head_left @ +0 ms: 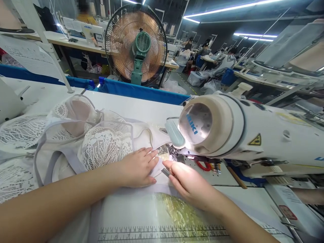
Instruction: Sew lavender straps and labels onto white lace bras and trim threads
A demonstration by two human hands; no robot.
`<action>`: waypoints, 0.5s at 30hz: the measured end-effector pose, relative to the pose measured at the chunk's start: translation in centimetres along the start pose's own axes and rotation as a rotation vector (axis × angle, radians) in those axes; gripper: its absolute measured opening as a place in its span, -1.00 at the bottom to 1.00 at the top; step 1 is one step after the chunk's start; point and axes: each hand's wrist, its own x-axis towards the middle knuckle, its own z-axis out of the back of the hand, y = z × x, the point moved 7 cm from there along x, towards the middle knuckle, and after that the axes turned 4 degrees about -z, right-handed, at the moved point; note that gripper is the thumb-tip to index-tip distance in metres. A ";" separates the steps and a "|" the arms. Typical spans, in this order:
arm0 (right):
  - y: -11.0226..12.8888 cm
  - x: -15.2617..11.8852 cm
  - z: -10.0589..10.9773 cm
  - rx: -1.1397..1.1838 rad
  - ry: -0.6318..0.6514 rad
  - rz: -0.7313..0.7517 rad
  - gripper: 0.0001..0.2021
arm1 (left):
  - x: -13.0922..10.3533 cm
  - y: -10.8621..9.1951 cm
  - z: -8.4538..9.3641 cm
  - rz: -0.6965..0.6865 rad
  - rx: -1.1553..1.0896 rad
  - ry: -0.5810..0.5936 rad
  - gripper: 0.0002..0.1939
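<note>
My left hand [138,167] lies flat, fingers spread, on pale fabric just left of the sewing machine's needle area. Close by on the right, my right hand [186,177] is closed round a small grey metal tool [165,172], its tip resting near the fabric edge. White lace bra cups [105,146] with lilac-grey straps [67,158] spread over the table left of my hands. The JUKI sewing machine head [212,125] stands to the right, above the fabric.
A printed ruler [152,234] runs along the table's front edge. Red-handled scissors [204,166] lie under the machine arm. Beyond the blue cloth trough [144,92] stands a large fan [136,44]. Other people sit at machines in the background.
</note>
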 end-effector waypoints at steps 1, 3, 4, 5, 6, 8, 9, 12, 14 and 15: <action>-0.1 0.0 0.0 0.010 -0.003 -0.009 -0.67 | 0.1 0.1 0.0 -0.003 -0.008 -0.010 -0.33; -0.2 0.1 0.1 0.028 -0.024 -0.028 -0.71 | 0.1 0.2 0.0 -0.015 -0.024 -0.027 -0.34; -0.2 0.3 0.2 0.027 -0.059 -0.032 -0.73 | 0.1 0.3 -0.1 -0.018 -0.031 -0.029 -0.35; -0.3 0.5 0.4 0.009 -0.120 -0.031 -0.75 | 0.1 0.4 -0.2 -0.018 -0.039 -0.027 -0.35; -0.2 0.7 0.6 -0.029 -0.197 -0.023 -0.76 | 0.1 0.5 -0.4 -0.016 -0.045 -0.022 -0.35; 0.0 1.1 0.8 -0.168 -0.364 0.004 -0.78 | 0.0 0.6 -0.5 -0.010 -0.053 -0.015 -0.33; 0.1 1.3 0.7 -0.241 -0.424 0.017 -0.78 | 0.0 0.7 -0.6 -0.008 -0.057 -0.013 -0.32; -0.1 2.0 -0.2 -0.356 -0.478 0.040 -0.72 | 0.1 0.7 -0.6 -0.005 -0.063 -0.007 -0.30; -0.4 2.4 -0.6 -0.355 -0.478 0.044 -0.73 | 0.1 0.8 -0.7 -0.002 -0.064 -0.004 -0.29; -0.5 2.5 -0.7 -0.355 -0.478 0.046 -0.74 | 0.1 0.8 -0.7 -0.002 -0.066 -0.001 -0.29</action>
